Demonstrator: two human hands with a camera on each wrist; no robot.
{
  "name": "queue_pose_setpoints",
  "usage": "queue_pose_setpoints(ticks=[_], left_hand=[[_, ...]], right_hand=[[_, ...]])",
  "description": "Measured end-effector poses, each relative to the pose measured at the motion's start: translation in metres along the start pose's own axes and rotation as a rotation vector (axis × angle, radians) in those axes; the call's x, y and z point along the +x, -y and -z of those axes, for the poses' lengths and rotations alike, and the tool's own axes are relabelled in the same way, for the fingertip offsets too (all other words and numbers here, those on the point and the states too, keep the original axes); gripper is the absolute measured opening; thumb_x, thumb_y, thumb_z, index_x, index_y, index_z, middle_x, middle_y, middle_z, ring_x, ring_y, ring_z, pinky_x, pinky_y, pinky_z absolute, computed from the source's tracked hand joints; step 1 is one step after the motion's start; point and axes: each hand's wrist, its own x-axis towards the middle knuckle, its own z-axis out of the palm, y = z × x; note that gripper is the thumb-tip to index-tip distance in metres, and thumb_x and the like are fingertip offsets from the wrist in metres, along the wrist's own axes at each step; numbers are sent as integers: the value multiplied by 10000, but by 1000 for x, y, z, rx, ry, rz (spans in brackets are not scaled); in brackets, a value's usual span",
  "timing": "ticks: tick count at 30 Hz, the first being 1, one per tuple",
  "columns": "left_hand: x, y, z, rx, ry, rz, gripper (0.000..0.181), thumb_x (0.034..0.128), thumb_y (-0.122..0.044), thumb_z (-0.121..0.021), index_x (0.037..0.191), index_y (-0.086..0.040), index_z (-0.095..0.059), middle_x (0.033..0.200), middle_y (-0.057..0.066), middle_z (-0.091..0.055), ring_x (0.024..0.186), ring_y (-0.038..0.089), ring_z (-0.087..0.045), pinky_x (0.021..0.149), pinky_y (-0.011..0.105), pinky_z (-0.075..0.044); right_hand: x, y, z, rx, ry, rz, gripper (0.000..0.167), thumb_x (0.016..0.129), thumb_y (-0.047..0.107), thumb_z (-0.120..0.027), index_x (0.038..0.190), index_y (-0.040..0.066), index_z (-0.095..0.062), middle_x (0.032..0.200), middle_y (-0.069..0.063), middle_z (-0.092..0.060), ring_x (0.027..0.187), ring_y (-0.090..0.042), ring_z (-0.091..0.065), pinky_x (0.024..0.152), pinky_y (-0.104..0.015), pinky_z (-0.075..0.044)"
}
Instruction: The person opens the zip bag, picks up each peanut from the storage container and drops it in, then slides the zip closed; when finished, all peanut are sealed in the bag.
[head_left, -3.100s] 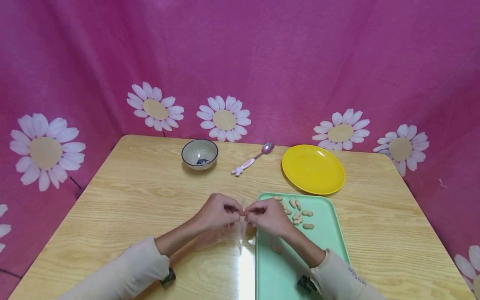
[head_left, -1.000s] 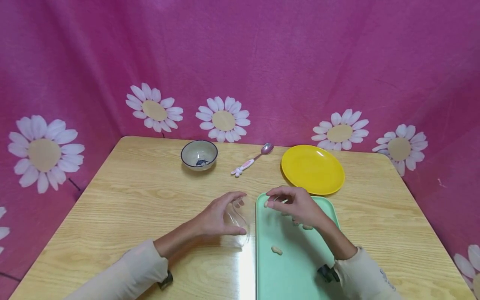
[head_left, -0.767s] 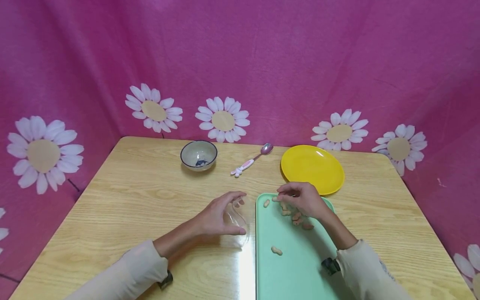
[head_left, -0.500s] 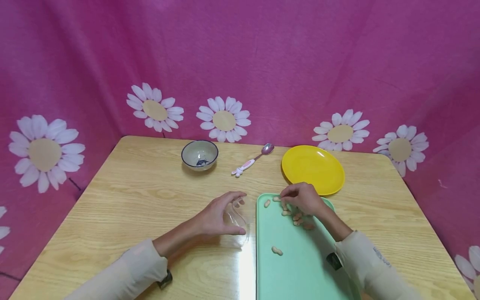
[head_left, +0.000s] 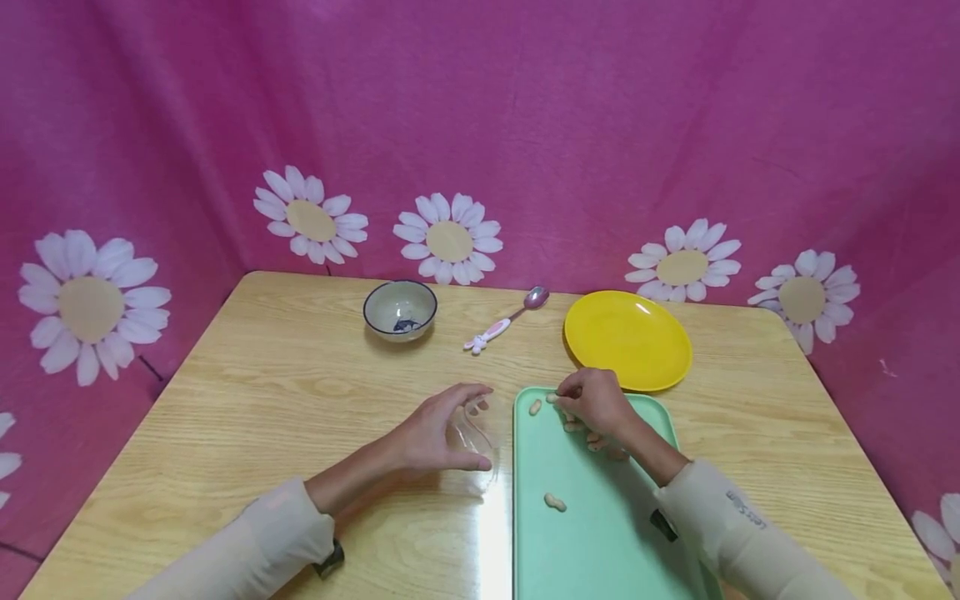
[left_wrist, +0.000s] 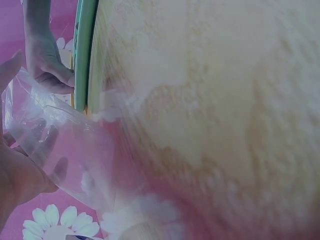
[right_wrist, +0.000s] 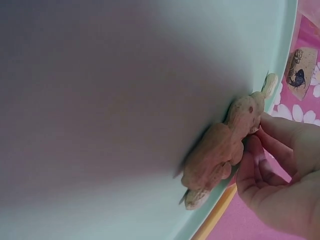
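In the head view my left hand [head_left: 438, 433], thumb and fingers bent wide apart in a C, holds a clear plastic bag [head_left: 468, 433] spread over the table. Up close in the left wrist view, fingers show through the bag [left_wrist: 75, 145]. At the far end of the green tray [head_left: 577, 542], my right hand [head_left: 600, 404] is at a cluster of peanuts [right_wrist: 212, 150]. Its thumb and fingertips pinch a peanut [right_wrist: 255, 125] at the cluster's edge, mostly covered by the fingers. One peanut [head_left: 536, 407] lies just left of that hand and another [head_left: 555, 502] lies alone nearer me.
A yellow plate [head_left: 630, 337] stands behind the tray, close to my right hand. Farther left are a spoon [head_left: 506, 321] with a pink-and-white rabbit handle and a dark-rimmed bowl [head_left: 400, 310]. Pink flowered cloth [head_left: 525, 125] surrounds the table.
My hands, earlier pinching together at the bag, have separated. The left now holds the bag spread and stays still; the right has moved over the tray to the peanuts, lately shifting slightly left.
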Motion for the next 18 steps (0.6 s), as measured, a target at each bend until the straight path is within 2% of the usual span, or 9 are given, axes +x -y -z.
queue_pose_setpoints(ticks=[7,12,18], left_hand=[[1,0,0,2,-1,-1,879,671,-382,-844,1398,-135,-415,1281,39,-577,1243,177,-498,1080,432,-369],[1,0,0,2,9,15,879,672,-369,-847,1405,-158,-411,1290,40,-570,1255,180,-489,1088,430,-361],[1,-1,-1,-11,37,32,892,680,-382,-839,1421,-154,-399,1318,61,-551,1269,192,-477,1098,449,-347]], right_hand=[[2,6,0,-9,33,-76,82,858,123,-691,908,70,-729,785,-28,-661,708,-164,-540,648,-255,-487],[2,6,2,6,46,-60,73,864,132,-686,905,80,-717,795,-23,-647,723,-171,-532,659,-260,-483],[-4,13,11,38,16,-26,65,871,142,-678,906,105,-718,837,-15,-682,752,-155,-568,723,-295,-528]])
